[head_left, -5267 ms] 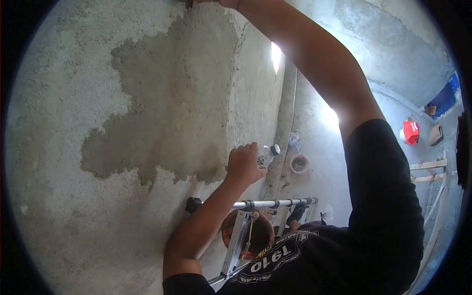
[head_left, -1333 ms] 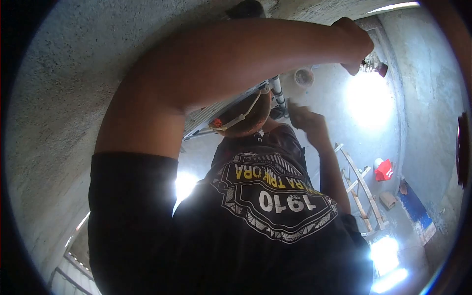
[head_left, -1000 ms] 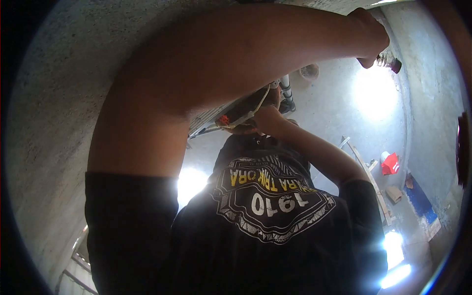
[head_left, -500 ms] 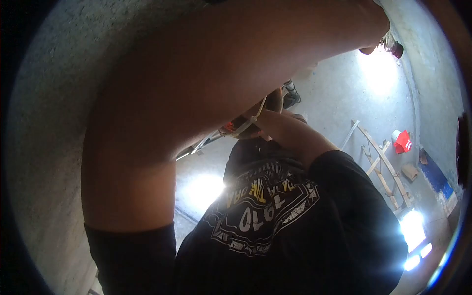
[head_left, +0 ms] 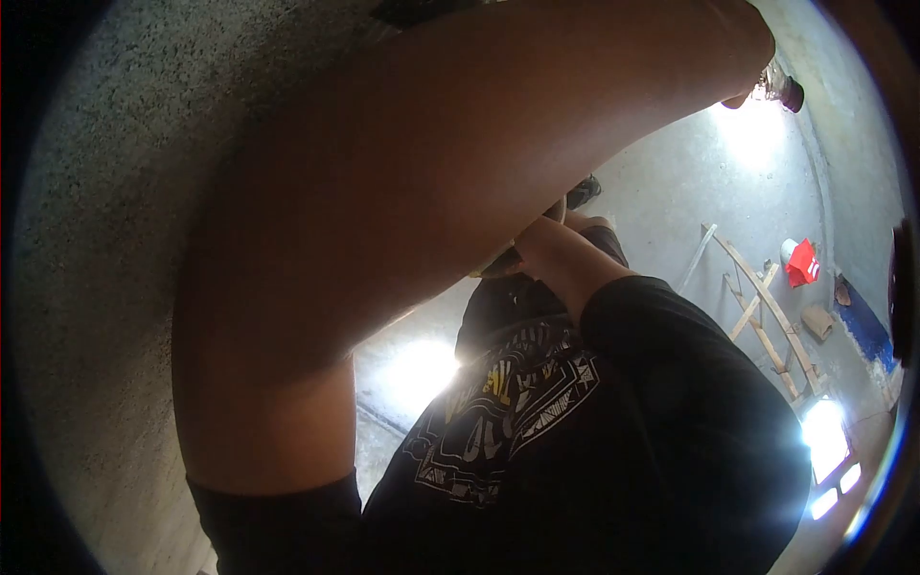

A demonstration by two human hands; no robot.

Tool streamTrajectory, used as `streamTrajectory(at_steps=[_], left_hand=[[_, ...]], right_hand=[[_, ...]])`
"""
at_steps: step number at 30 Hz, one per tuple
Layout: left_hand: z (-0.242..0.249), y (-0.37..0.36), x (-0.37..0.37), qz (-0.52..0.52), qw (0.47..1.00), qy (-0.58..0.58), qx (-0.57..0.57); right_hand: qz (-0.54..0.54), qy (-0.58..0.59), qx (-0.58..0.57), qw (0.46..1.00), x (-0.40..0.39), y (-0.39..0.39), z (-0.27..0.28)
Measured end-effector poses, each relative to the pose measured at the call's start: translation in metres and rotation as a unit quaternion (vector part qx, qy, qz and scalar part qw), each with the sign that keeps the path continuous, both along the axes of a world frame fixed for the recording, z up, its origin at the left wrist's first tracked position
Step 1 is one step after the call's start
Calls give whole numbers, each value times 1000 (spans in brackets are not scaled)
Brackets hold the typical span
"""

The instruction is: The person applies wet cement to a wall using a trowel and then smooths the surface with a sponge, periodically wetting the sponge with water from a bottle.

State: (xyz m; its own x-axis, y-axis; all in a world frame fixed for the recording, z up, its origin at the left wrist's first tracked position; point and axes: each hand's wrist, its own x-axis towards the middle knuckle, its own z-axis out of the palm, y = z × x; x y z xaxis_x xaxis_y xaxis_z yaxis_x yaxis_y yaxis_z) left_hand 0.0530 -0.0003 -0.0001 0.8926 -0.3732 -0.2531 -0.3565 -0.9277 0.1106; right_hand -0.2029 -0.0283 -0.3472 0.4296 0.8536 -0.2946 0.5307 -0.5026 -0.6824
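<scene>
My left arm stretches from the lower left across the view. At the upper right, my left hand (head_left: 752,53) is closed around a clear, bottle-like object (head_left: 792,94) with a dark end; most of its fingers are hidden. My right hand (head_left: 529,251) sits near the middle, largely behind the left forearm, so its fingers cannot be made out. Beside it shows a small part of a pale, rounded container (head_left: 494,264), mostly covered by my forearm.
A rough grey wall (head_left: 105,249) fills the left side. On the right are a wooden frame (head_left: 762,302), a red object (head_left: 803,264), a brown block (head_left: 817,322) and a blue board (head_left: 865,326). Bright light patches lie on the grey floor (head_left: 661,182).
My left hand and the bottle-like object have shifted slightly right in view. The container and its pale strap, visible before near my right hand, are now mostly hidden by my left forearm.
</scene>
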Motion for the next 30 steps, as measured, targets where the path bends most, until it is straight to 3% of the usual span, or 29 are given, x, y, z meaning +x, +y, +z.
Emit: streamTrajectory(at_steps=[4,5,7,8,9,14,17,19,20,21,22,23,25,26,27,29,30], left_hand=[[11,-20,8,4,1000,2,16],[16,-62,30,131,939,160,275],[14,-63,33,244,773,301,503],[8,-20,14,140,940,163,264],[4,4,1,19,1000,6,-5],[5,2,-2,44,999,4,-29],[7,1,-1,52,998,9,-41],[9,1,-3,55,998,3,-41],[9,1,-3,59,997,6,-44],[10,1,-3,61,997,8,-47],[8,1,-3,59,997,3,-47],[6,1,-3,60,997,-8,-46],[9,-1,-4,62,997,20,-41],[11,1,-7,55,997,15,-43],[9,2,-9,50,997,7,-62],[1,1,-9,56,996,2,-76],[-2,-1,-6,67,995,5,-69]], right_hand=[[-6,2,-1,1000,4,-2,4],[-7,1,-1,1000,3,-2,3],[-11,6,5,1000,4,-1,3],[-12,6,8,1000,7,-1,7],[-16,9,11,1000,8,-3,7],[-49,41,47,997,9,-21,5],[-122,124,133,976,-4,-49,2],[-115,161,174,965,-11,-73,-8],[100,5,79,992,-9,-85,-19],[99,3,78,992,2,-98,10],[-57,246,43,967,20,-111,69],[-129,365,23,922,27,-125,87],[-291,554,-15,780,36,-156,98],[-363,628,-31,687,38,-170,93],[-370,623,-26,688,46,-179,106],[-438,709,67,549,70,-194,155],[-442,702,74,554,82,-204,168]])
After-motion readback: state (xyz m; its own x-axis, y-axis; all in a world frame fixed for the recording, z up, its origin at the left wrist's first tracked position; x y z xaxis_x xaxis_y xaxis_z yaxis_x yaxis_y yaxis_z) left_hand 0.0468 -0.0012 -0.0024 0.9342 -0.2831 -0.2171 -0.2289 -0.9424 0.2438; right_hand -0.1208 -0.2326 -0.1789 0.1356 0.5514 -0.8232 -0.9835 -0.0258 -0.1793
